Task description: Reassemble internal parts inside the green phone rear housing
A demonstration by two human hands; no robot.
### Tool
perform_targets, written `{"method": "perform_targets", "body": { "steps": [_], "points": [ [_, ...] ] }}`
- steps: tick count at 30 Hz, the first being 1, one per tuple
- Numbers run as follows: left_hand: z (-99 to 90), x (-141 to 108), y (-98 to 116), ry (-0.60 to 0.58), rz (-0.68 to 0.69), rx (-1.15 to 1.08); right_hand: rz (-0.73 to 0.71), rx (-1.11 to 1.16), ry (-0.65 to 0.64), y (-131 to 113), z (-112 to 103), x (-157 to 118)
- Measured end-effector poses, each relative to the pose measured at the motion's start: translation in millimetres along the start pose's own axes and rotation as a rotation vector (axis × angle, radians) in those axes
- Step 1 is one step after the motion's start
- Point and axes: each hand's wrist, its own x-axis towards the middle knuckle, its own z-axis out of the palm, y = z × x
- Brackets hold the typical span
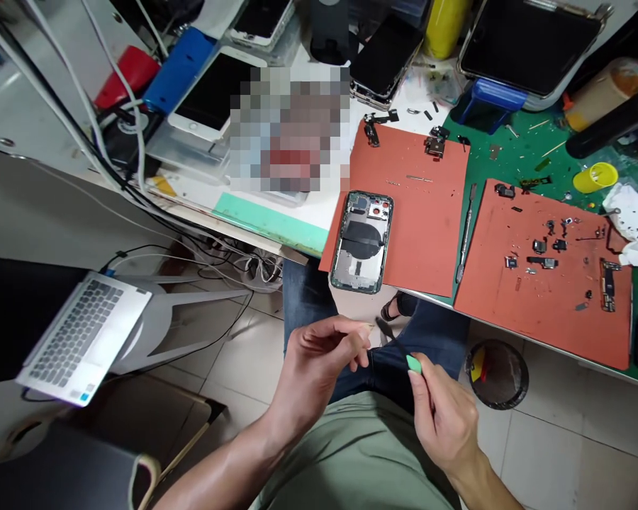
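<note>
Above my lap, my left hand point(324, 361) is closed in a pinch. A tiny pale bit shows at its fingertips, too small to name. Facing it, my right hand point(446, 411) is wrapped round a slim tool point(395, 338) with a green grip and a dark shaft that widens at the tip. The tip is close to my left fingertips, apart from them. Beyond both hands, an opened phone housing point(361, 241) lies on the near left corner of an orange mat point(415, 234), sticking out past the table edge. Its inside faces up.
A metal pry tool point(466, 234) lies between the first mat and a second orange mat point(500, 283) strewn with small phone parts. A white phone point(210, 95) and a tablet point(532, 42) are farther back. A laptop point(85, 340) rests on a chair at left; a bin point(497, 375) stands below right.
</note>
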Motion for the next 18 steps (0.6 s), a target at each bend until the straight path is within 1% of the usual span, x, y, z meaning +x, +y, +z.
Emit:
{"method": "perform_targets", "body": {
  "steps": [3,6,8,10,12,15,18],
  "points": [
    [-0.5,-1,0,0.012,0.006,0.011,0.015,0.016,0.037,0,2,0],
    [-1.1,-2,2,0.028,0.02,0.013,0.007,0.006,-0.017,4,3,-2],
    [-1.1,-2,4,0.036,0.03,0.018,0.075,-0.041,0.004,6,1,-4],
    [0.3,-1,5,0.031,0.034,0.027,0.186,0.01,0.056,6,-3,-4],
    [3.5,-1,4,0.015,0.025,0.036,0.332,0.214,0.041,2,-6,0],
    [9.3,0,2,-0.012,0.009,0.039,0.58,0.622,-0.053,-8,-4,13],
    [12.7,-1,0,-0.034,-0.002,0.025,0.742,0.887,-0.078,-15,5,30]
  ]
}}
